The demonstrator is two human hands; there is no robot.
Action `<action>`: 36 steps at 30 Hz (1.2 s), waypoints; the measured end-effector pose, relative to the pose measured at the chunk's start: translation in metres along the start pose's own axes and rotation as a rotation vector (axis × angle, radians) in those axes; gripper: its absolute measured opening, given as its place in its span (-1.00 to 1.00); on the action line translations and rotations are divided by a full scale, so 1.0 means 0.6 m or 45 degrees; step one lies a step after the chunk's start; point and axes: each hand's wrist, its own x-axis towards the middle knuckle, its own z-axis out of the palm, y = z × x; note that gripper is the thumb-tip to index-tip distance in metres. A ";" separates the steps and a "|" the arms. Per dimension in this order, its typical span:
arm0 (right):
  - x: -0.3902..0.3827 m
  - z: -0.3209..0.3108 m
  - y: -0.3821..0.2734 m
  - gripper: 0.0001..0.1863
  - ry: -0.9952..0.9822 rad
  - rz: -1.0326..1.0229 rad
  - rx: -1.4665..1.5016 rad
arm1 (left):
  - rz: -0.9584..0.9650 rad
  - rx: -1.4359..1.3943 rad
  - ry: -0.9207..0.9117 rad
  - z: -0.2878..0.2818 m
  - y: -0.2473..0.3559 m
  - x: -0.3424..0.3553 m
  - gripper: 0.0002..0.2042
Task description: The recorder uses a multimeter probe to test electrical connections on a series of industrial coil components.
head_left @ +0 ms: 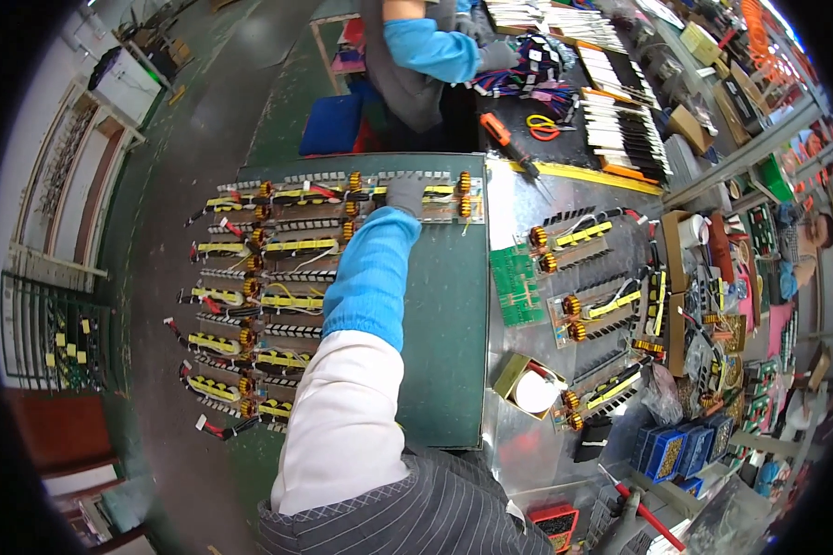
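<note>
My left hand (404, 192), in a grey glove below a blue sleeve, grips the uppermost circuit board assembly (470, 199) on the green table (441, 333). Rows of similar assemblies, with yellow blocks (301, 244), copper coils and cables, lie left of and beneath my forearm. My right hand (629, 507), dark-gloved, is low at the right, closed around a red-handled soldering iron (651, 518).
More assemblies (602, 305), a green board (516, 282) and an open box (530, 387) occupy the metal bench. Blue bins (666, 455) stand at right. A co-worker's blue sleeve (430, 51) reaches among wire bundles, near scissors (543, 128) and an orange tool (495, 129).
</note>
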 end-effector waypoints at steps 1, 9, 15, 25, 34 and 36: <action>0.000 -0.006 0.006 -0.73 0.029 0.003 0.006 | -0.020 0.000 -0.038 -0.004 0.011 -0.002 -0.72; 0.029 -0.043 0.095 -0.73 0.066 -0.077 -0.013 | -0.029 -0.063 -0.138 -0.060 0.017 -0.014 -0.46; 0.009 -0.039 0.095 -0.78 0.008 -0.094 0.097 | 0.115 -0.103 -0.109 -0.117 0.042 -0.058 -0.37; -0.066 -0.078 0.145 -0.75 0.088 -0.098 0.231 | 0.660 -0.135 -0.477 -0.208 0.212 -0.267 -0.40; -0.076 -0.082 0.143 -0.75 0.211 -0.084 0.235 | 0.792 -0.288 -0.723 -0.207 0.334 -0.342 -0.47; -0.077 -0.078 0.133 -0.72 0.179 -0.106 0.267 | 0.791 -0.354 -0.672 -0.187 0.354 -0.329 -0.51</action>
